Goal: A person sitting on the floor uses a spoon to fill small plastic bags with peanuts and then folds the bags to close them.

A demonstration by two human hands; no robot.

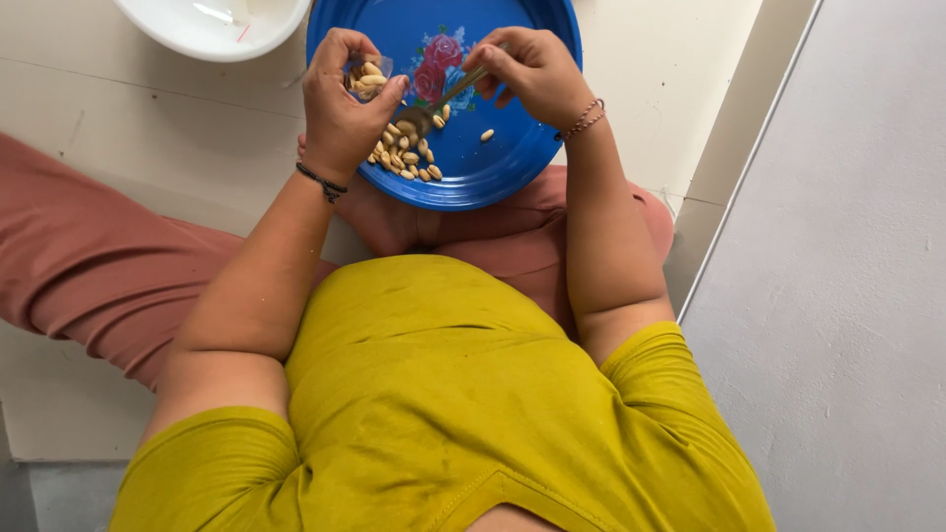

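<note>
A round blue tray (493, 167) with a painted rose pattern rests on my lap and holds several pale nuts (404, 156). My left hand (340, 103) grips a small clear cup (370, 81) filled with nuts, tilted over the tray. My right hand (532, 69) pinches the handle of a metal spoon (434, 106). The spoon's bowl lies among the nuts, just below the cup. One nut (487, 135) sits apart on the tray's right side.
A white bowl (212, 25) stands on the pale tiled floor at the upper left, next to the tray. A grey wall (838, 296) runs along the right. My legs in pink trousers (89, 266) are folded under the tray.
</note>
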